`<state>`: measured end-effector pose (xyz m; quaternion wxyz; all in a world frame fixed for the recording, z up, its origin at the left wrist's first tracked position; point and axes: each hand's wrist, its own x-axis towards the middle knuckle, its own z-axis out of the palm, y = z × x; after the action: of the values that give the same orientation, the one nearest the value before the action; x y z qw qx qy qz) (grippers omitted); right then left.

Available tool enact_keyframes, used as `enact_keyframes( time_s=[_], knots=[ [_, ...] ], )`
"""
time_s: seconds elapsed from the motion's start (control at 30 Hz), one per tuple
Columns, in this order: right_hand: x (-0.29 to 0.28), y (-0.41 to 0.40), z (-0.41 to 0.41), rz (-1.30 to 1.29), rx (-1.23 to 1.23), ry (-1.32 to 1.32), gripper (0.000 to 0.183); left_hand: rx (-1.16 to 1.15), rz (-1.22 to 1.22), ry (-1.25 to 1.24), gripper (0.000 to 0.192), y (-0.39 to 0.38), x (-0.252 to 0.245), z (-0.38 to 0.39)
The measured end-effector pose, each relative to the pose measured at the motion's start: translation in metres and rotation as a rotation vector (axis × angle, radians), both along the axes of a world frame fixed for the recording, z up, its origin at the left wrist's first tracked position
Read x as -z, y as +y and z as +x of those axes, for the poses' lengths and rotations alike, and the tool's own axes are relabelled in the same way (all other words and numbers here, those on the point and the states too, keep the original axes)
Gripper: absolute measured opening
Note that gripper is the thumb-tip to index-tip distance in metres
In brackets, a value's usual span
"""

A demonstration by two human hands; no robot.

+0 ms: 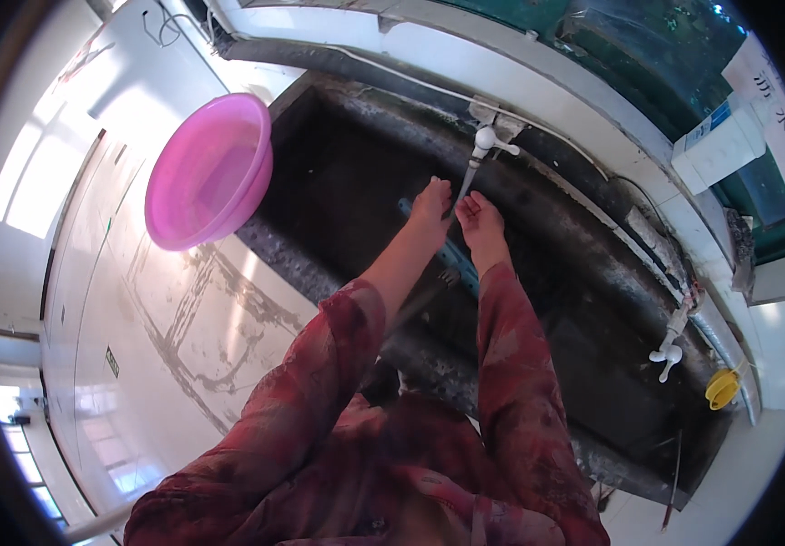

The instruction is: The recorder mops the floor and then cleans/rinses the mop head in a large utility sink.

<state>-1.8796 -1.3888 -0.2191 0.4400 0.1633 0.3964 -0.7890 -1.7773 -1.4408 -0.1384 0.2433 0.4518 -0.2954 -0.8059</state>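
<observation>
Both bare hands are over a dark stone sink [358, 157], just below a white tap [484, 138]. From the tap a pale stream or spout [466, 181] drops towards the gap between them. My left hand [434, 203] has bent fingers and shows nothing in its grasp. Close beside it, my right hand [481, 217] is cupped, palm up, with nothing visible in it. Under the forearms a long blue plastic piece with holes [459, 263] lies across the sink, partly hidden. A small greyish object [448, 275] beside it is too unclear to name.
A pink plastic basin [204, 174] rests on the sink's left edge. At the right are a second white tap [669, 351], a yellow plastic item [722, 390] and a thin rod [675, 471] by the rim. A white container [720, 150] stands on the ledge near a paper sign [774, 109].
</observation>
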Motion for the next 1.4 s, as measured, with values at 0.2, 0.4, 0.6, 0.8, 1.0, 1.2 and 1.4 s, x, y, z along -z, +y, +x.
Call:
enact_keyframes(
  time_s=[0.2,0.4,0.6,0.8,1.0,1.2,1.4],
  knots=[
    [0.005,-0.019,-0.031,0.109,-0.034,0.225,0.017,0.061,0.114,-0.012,0.026,-0.031,0.056,-0.076],
    [0.012,-0.037,0.023,0.256,-0.028,0.826,0.042,0.332,0.041,-0.081,0.043,-0.056,0.112,-0.081],
    [0.019,-0.025,-0.020,0.343,-0.144,0.279,0.075,0.303,0.062,-0.042,0.050,0.000,0.127,-0.080],
    [0.024,-0.028,-0.001,0.239,-0.217,0.381,0.070,0.418,0.035,-0.008,0.045,-0.041,0.103,-0.074],
    [-0.087,-0.075,0.127,-0.017,-0.478,0.475,0.074,0.093,-0.394,-0.577,0.073,-0.167,0.183,-0.003],
    [0.027,-0.009,-0.015,0.281,0.107,0.286,0.060,0.539,-0.195,-0.043,0.059,0.031,0.039,-0.068],
    [-0.035,-0.058,0.067,0.166,-0.053,0.829,0.053,0.235,-0.197,0.056,0.047,-0.096,0.124,-0.046]
  ],
)
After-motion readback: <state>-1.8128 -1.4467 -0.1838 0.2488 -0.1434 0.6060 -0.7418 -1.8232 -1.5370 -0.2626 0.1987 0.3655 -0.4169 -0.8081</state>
